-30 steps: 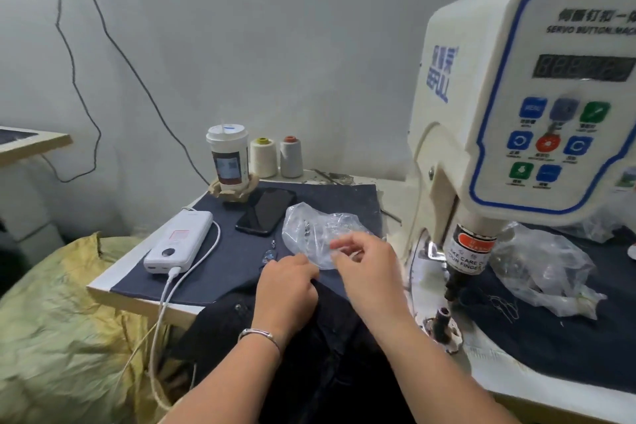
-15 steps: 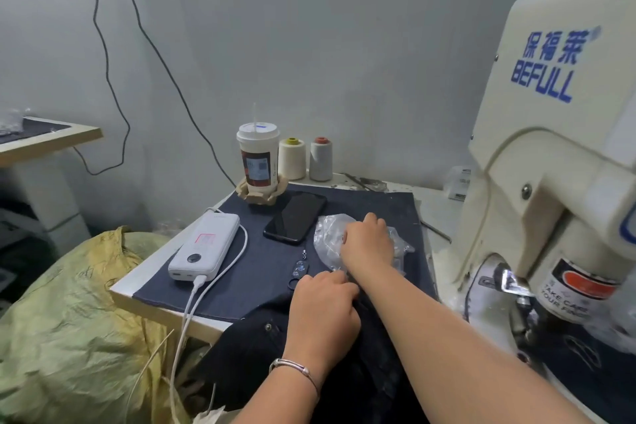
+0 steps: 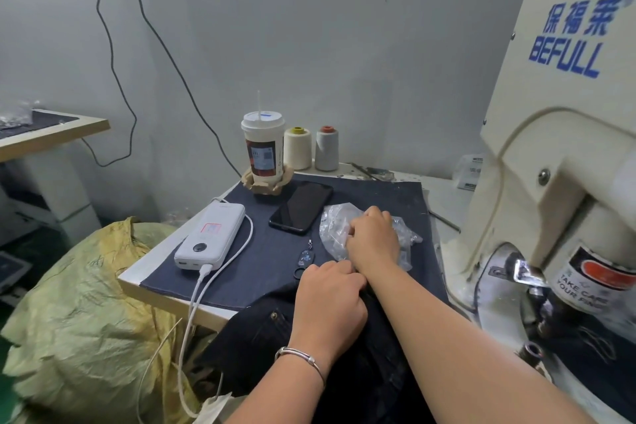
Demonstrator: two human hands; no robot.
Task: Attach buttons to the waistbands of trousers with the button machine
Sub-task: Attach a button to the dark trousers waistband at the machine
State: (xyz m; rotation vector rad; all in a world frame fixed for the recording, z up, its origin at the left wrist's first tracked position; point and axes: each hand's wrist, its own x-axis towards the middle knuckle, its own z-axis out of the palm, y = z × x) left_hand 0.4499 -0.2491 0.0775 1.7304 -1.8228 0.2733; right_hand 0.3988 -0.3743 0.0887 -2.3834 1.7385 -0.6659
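The button machine (image 3: 564,155) fills the right edge of the view. The counter (image 3: 137,277) lies to its left under a dark cloth; its near edge runs diagonally beside a yellow sack (image 3: 86,303). The dark trousers (image 3: 261,330) hang over that near edge. The left hand (image 3: 330,306) rests on the trousers, fingers curled into the fabric. The right hand (image 3: 373,237) is on a clear plastic bag (image 3: 335,227), fingers curled onto it. A power bank (image 3: 211,234) and phone (image 3: 301,206) lie left of the bag.
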